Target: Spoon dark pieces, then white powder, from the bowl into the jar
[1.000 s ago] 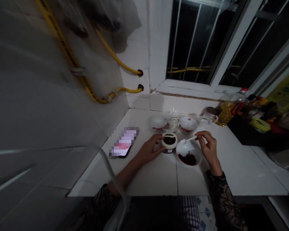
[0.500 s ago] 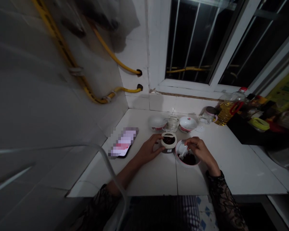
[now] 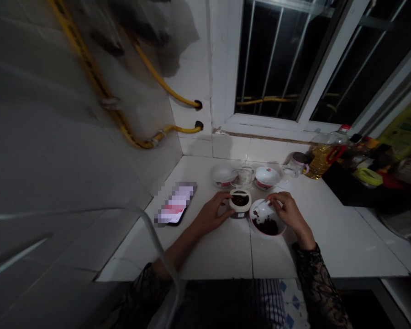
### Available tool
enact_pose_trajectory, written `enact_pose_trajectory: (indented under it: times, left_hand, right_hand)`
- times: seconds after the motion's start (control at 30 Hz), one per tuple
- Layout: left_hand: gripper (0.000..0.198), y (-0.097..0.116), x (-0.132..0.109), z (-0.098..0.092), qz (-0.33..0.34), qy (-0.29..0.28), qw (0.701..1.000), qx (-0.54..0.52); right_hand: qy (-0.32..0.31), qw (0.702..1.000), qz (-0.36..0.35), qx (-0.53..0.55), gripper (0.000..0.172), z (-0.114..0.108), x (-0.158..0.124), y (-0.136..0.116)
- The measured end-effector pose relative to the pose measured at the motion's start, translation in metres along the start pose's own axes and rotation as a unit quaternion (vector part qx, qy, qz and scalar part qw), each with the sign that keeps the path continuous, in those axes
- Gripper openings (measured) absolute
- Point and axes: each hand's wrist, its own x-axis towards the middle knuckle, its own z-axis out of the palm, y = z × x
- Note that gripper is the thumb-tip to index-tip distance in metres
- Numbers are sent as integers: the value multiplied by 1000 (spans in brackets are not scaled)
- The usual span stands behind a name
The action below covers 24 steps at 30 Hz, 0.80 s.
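1. From my end, I judged the jar (image 3: 240, 208) light but a little slick; its sides suited a thumb-and-finger hold below the open mouth.
2. I took the spoon (image 3: 267, 205) to be thin, stiff and very light, best pinched at the handle's end.
3. The bowl (image 3: 258, 231) seemed hard and possibly breakable, with the rim as its natural grip. The grains (image 3: 267, 225) looked dry, loose and easy to spill.
4. The jar had a pale collar, a bar across its mouth and dark contents. The bowl was white with a pinkish rim, dark grains heaped low inside and a few scattered up its left wall.
5. Both sat just right of the frame's centre, below the middle, jar left of bowl.
6. I saw the left hand (image 3: 210, 214) curved around the jar's left side, thumb nearest me, fingers beyond.
7. The right hand (image 3: 289, 212) pinched the spoon above the bowl; its tip was hard to make out against the white.
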Motion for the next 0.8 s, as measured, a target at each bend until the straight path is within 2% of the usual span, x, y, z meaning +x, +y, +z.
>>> enact_pose_trajectory:
  times: [0.1, 0.27, 0.47, 0.63, 0.8]
  left_hand:
    - [35, 0, 0, 0, 4, -2, 1000, 5]
    - [34, 2, 0, -1, 0, -4, 1000, 4]
    - [34, 5, 1, -3, -4, -9, 1000, 2]
    - [34, 4, 1, -3, -6, -4, 1000, 4]
    - [35, 3, 0, -2, -10, -3, 1000, 5]
  right_hand:
    - [-18, 999, -31, -18, 23, -3, -1, -1]
    - [-18, 998, -42, -46, 23, -9, -3, -1]
    - [-63, 996, -50, -31, 26, -3, -4, -9]
    - [-96, 995, 9, 36, 24, 1, -3, -19]
    - [-100, 985, 81, 114, 23, 3, -1, -15]
